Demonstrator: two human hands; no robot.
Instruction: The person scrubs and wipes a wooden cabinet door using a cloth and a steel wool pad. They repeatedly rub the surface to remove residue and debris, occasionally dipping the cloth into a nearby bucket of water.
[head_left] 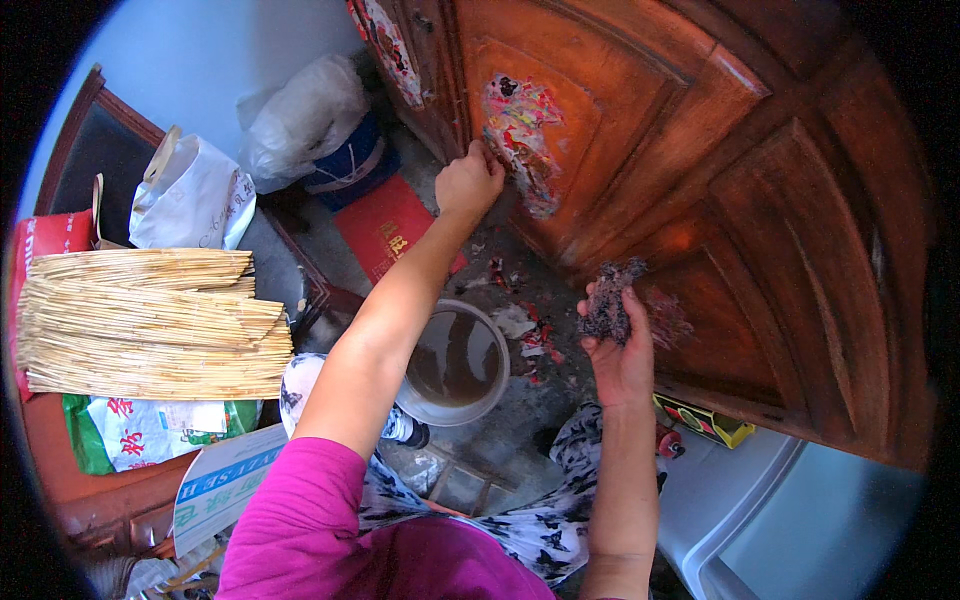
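A brown wooden door (pixel 650 110) with carved panels carries a ragged patch of torn, colourful paper (pixel 522 145). My left hand (pixel 470 185) reaches out to the left edge of that patch, its fingers closed in a pinch; whatever lies between them is hidden. Lower and to the right, my right hand (pixel 625 365) is wrapped round a dark, fuzzy scouring pad (pixel 612 303), held up close to the door's lower panel. A whitish, scuffed mark (pixel 668 318) shows on the wood beside it. Below my left forearm sits a round tub of murky brown water (pixel 455 355).
Paper scraps (pixel 540 340) litter the floor near a red sheet (pixel 375 225). A blue bucket (pixel 355 165) topped with a plastic bag (pixel 310 115) stands behind. Leftward lie a rolled straw mat (pixel 150 325) and a white paper bag (pixel 195 190); a grey plastic stool (pixel 715 500) is at lower right.
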